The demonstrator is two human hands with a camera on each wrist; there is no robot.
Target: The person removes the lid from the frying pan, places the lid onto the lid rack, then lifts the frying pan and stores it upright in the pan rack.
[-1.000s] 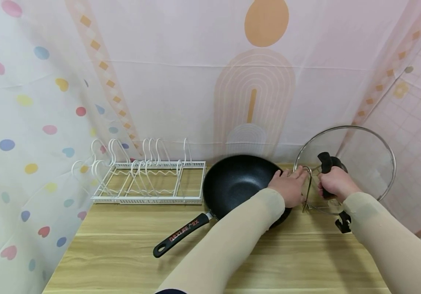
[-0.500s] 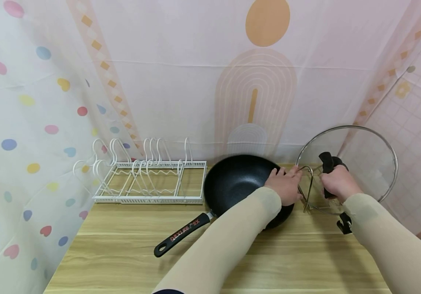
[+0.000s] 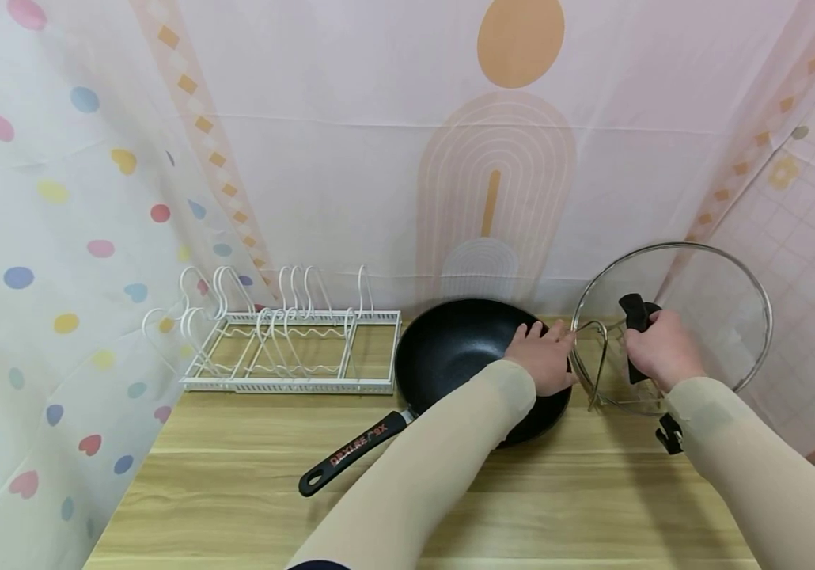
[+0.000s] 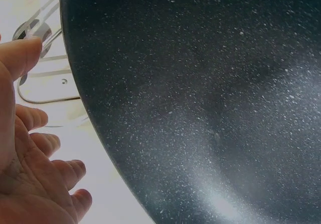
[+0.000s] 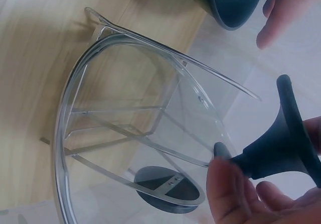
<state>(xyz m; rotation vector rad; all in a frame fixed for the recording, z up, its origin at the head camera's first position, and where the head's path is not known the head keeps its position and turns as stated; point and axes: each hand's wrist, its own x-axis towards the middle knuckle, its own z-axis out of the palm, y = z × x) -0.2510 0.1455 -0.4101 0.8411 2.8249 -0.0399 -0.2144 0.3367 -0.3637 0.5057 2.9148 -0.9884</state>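
Note:
A glass pan lid (image 3: 724, 317) with a steel rim stands upright in a small metal wire rack (image 3: 601, 360). My right hand (image 3: 664, 352) grips the lid's black knob (image 3: 637, 317); the right wrist view shows its fingers at the base of the flared knob (image 5: 281, 143). The black frying pan (image 3: 450, 348) rests on the table left of the lid, its handle (image 3: 354, 455) toward the front left. Over the pan's right rim is my left hand (image 3: 543, 360), fingers spread and holding nothing. In the left wrist view those fingers (image 4: 47, 146) lie beside the pan's edge.
A white wire dish rack (image 3: 286, 386) with several looped dividers stands on the wooden table (image 3: 236, 451), left of the pan. A patterned curtain (image 3: 350, 182) hangs close behind. A small black part (image 3: 669, 434) sits at the lid rack's front.
My left hand has drawn leftward from the lid rack, over the pan's rim. The right hand has stayed at the knob, its grip shifted slightly. Lid and pan have stayed put.

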